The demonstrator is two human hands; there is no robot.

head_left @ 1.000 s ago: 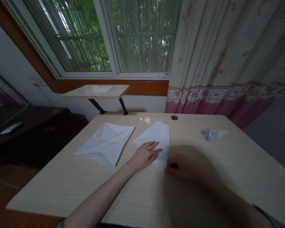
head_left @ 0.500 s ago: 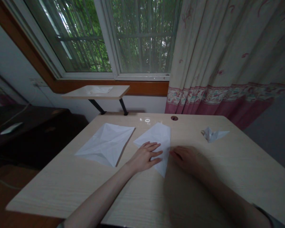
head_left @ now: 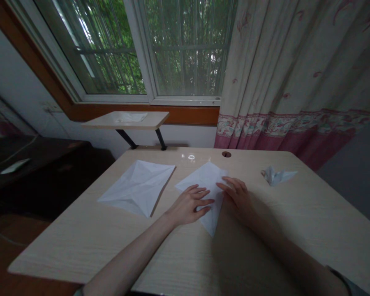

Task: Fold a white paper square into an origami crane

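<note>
A white folded paper sheet [head_left: 205,181] lies diamond-like near the middle of the light wood desk [head_left: 308,218], with its near point reaching toward me. My left hand [head_left: 189,204] rests flat on its left edge, fingers spread. My right hand [head_left: 237,196] presses its right side with the fingertips on the paper. Neither hand grips anything. To the left lies a larger creased white paper sheet [head_left: 138,188], apart from both hands. A small crumpled paper form [head_left: 276,176] sits on the right of the desk.
A brown-rimmed cable hole [head_left: 226,154] is at the desk's far edge. Behind stands a small shelf-like table [head_left: 126,120] with a paper on it, below a window and beside a pink-hemmed curtain [head_left: 283,127]. A dark table [head_left: 37,176] is on the left.
My right hand has moved up from the near edge onto the sheet, fingers now spread. The folded sheet's near point sits slightly closer to me. My left hand has barely moved.
</note>
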